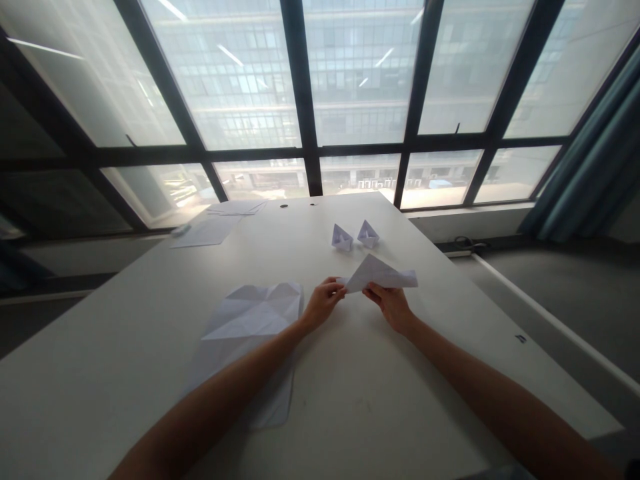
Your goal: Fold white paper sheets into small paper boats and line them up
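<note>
Between my two hands is a sheet of white folded paper (376, 272), with a triangular peak on top and a strip sticking out at each lower side. My left hand (324, 300) pinches its left end between thumb and fingers. Gripping the lower edge near the middle is my right hand (390, 303), its thumb in front and the other fingers mostly hidden behind the paper. Just beyond stand two small folded paper boats, one on the left (342, 238) and one on the right (369, 234).
Creased white paper (250, 317) lies under and beside my left forearm. Flat sheets (207, 231) rest at the table's far left, near a small pale object (181, 229). The white table (435, 400) reaches toward large windows. A blue curtain (590, 147) hangs at right.
</note>
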The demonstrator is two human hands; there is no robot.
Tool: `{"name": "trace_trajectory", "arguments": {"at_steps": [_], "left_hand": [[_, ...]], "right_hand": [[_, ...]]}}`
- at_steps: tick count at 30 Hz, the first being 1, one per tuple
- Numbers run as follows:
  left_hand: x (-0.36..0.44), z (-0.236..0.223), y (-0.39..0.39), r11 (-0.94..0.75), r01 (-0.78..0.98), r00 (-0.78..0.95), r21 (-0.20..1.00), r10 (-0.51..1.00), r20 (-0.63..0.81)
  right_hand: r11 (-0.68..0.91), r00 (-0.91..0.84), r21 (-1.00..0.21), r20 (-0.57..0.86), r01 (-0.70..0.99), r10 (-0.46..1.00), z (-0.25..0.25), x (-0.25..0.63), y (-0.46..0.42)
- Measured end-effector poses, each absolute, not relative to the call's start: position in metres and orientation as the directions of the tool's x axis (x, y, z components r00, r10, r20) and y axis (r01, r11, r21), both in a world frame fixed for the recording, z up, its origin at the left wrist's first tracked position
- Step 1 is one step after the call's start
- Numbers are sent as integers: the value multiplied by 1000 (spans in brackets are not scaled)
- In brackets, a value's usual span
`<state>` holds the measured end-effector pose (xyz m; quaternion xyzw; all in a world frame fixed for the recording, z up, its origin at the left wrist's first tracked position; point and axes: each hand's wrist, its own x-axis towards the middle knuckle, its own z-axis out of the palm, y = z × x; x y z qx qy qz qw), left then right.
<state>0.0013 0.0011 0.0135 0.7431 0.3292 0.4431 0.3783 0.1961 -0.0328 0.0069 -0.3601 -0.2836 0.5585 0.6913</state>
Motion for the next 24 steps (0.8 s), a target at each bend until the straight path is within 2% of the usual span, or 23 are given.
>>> {"name": "trace_trajectory", "arguments": {"at_steps": [7, 17, 24], "left_hand": [[5, 17, -2, -492, 277, 350, 825, 852, 390], [3, 18, 2, -509, 299, 376, 807, 840, 391], [4, 18, 0, -440, 247, 353, 863, 870, 343]], "right_hand": [[134, 218, -829, 14, -543, 976, 9, 192, -36], [169, 231, -841, 54, -514, 972, 8, 192, -37], [182, 246, -845, 62, -502, 967, 4, 193, -34]]}}
